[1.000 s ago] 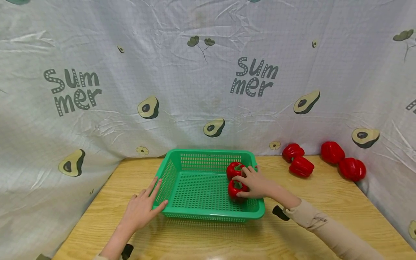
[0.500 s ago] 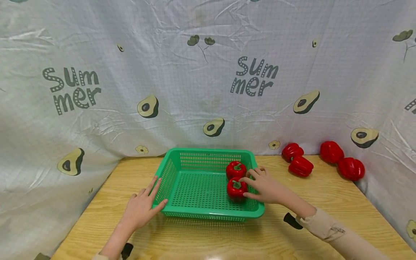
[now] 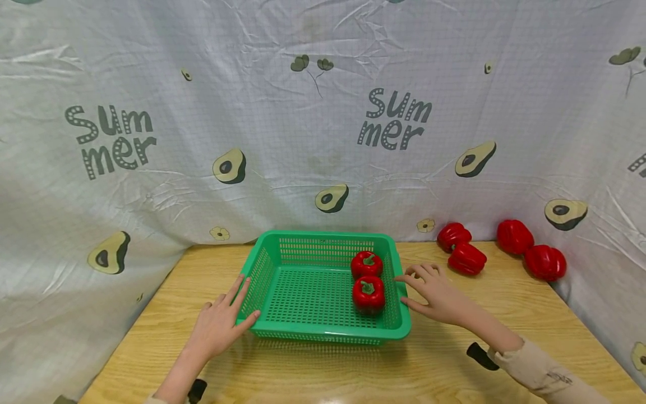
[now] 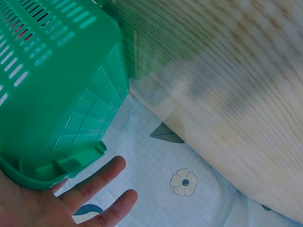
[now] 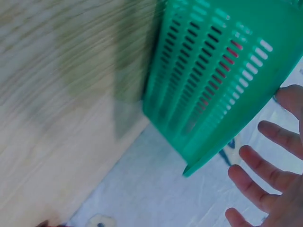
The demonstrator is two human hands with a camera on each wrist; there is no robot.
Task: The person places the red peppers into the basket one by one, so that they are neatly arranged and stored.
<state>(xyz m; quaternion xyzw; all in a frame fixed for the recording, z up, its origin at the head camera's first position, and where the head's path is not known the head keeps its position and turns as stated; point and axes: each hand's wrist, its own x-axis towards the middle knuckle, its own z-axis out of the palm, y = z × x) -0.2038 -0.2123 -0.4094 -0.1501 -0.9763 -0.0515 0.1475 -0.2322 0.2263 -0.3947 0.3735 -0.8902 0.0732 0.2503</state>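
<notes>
Two red peppers (image 3: 369, 299) in basket (image 3: 330, 334).

Creased pale cloth (image 3: 282, 129) at back and both sides; printed lettering (image 3: 395, 119), avocados (image 3: 229, 166), flowers (image 3: 425, 225). Wood-grain surface (image 3: 429, 365), yellowish, below.

Bare hands (image 3: 218, 325) extend from beige sleeves (image 3: 537, 365), the right bearing a dark marking (image 3: 559, 377), with black wrist pieces (image 3: 481, 357).
</notes>
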